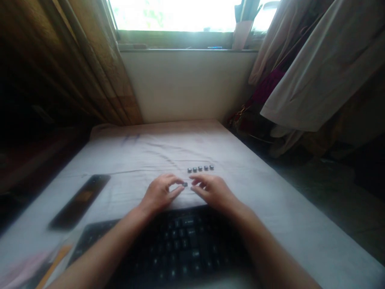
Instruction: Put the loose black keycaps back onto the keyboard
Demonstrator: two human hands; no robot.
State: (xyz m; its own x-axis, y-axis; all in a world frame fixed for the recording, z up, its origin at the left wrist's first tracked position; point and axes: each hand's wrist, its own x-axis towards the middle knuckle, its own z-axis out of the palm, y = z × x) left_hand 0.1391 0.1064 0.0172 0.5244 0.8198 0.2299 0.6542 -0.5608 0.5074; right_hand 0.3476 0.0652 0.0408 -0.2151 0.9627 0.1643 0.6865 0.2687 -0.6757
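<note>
Right now I have a small dark block (185, 184), perhaps a keycap though too blurred to be sure, at the tips of my left hand (159, 192), where thumb and forefinger seem to pinch it between them. My right hand (217, 190) faces it from the other side, its fingers curved, parted and holding nothing, with a narrow gap between their tips and the block. So the block lies just left of my right fingers, on the line between the two hands, and the left is plainly the nearer, being in contact. Whether the block rests on the white sheet (264, 200) or is slightly raised, I cannot tell; nor can I make out a long axis on something so small. Beyond my fingertips, a row of five similar blocks (200, 168) runs from left to right, slanting slightly away from me toward its right end. Its left end sits just past my right forefinger, so the row is nearer to that hand, while the block in my left fingers lies on my side of the row and a little left of its first piece. The black keyboard (183, 243) stretches crosswise under my forearms, nearer to me than both hands, and the dark phone (80, 202) lies well off to the left, set at a slant.
</note>
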